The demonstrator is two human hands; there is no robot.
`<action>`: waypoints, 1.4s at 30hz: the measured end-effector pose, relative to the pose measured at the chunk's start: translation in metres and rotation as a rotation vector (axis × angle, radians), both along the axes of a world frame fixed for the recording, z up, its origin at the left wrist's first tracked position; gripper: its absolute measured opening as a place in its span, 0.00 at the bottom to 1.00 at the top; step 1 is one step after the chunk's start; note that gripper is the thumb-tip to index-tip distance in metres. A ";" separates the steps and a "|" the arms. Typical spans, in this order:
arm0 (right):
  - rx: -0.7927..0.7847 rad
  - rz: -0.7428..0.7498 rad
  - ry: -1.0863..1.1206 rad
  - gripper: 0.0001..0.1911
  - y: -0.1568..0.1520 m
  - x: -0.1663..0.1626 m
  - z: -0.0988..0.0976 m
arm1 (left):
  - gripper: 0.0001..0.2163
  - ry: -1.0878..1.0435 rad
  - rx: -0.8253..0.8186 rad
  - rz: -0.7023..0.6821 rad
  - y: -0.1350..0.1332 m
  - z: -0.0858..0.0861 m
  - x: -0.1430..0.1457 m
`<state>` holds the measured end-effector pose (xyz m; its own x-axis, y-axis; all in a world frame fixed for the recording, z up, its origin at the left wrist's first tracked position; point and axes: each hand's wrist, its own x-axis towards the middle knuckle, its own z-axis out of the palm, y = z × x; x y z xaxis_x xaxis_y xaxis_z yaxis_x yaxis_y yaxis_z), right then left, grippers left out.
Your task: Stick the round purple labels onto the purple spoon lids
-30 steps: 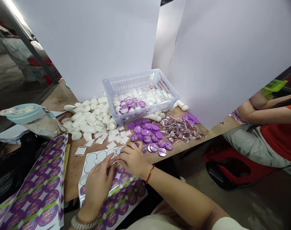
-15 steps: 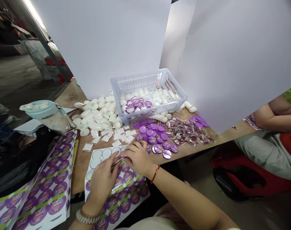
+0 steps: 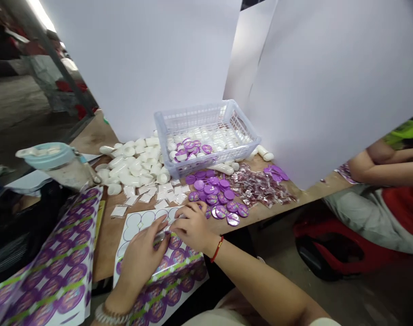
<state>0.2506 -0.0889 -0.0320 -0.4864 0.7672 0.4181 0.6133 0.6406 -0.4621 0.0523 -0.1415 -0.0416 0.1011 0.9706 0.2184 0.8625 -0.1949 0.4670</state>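
Note:
My left hand (image 3: 142,256) is closed, thumb and fingers pinched on what looks like a small shiny disc (image 3: 160,236), mostly covered by the fingers. Right against it, my right hand (image 3: 193,227) is also closed, its fingertips bent over something too hidden to make out. Both hands are above a sheet of round purple stickers (image 3: 174,260); the sheet's far part shows bare white circles where stickers are gone, and its near part bends down over the table edge. Just beyond my right hand lie several round purple lids (image 3: 211,189), some bearing printed stickers.
A pale plastic basket (image 3: 165,170) holds white cups and purple-lidded ones. White cups (image 3: 135,165) are heaped to its left, white packets (image 3: 145,197) before them, reddish packets (image 3: 261,185) to the right. More sticker sheets (image 3: 67,258), a blue-lidded tumbler (image 3: 57,165) and a seated person's arm (image 3: 386,170) flank the table.
The view has shifted slightly, so the table's contents sit a little further left. My hands stay together over the sticker sheet, with the fingers slightly repositioned.

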 end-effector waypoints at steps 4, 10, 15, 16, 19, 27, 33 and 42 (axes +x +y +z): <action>-0.001 -0.006 0.014 0.06 -0.005 0.009 -0.002 | 0.22 0.154 0.015 -0.150 0.003 -0.009 -0.008; -0.058 -0.226 0.205 0.04 0.000 0.063 0.013 | 0.29 0.329 0.047 -0.206 0.011 -0.029 -0.015; -0.037 -0.488 0.259 0.38 0.025 0.129 0.007 | 0.31 0.369 0.099 -0.222 0.018 -0.037 -0.021; -0.040 -0.547 0.232 0.44 0.030 0.137 0.003 | 0.31 0.370 0.104 -0.226 0.020 -0.037 -0.022; -0.049 -0.651 0.146 0.51 0.041 0.147 -0.011 | 0.30 0.355 0.139 -0.216 0.023 -0.032 -0.020; -0.001 -0.601 0.170 0.53 0.053 0.146 -0.015 | 0.22 0.233 0.290 -0.086 0.025 -0.002 -0.012; 0.006 -0.422 0.428 0.54 0.024 0.147 0.013 | 0.16 0.134 0.444 -0.214 0.021 0.026 0.010; -0.251 0.022 0.664 0.58 -0.046 0.095 0.056 | 0.14 -0.093 0.486 -0.471 0.022 0.049 0.079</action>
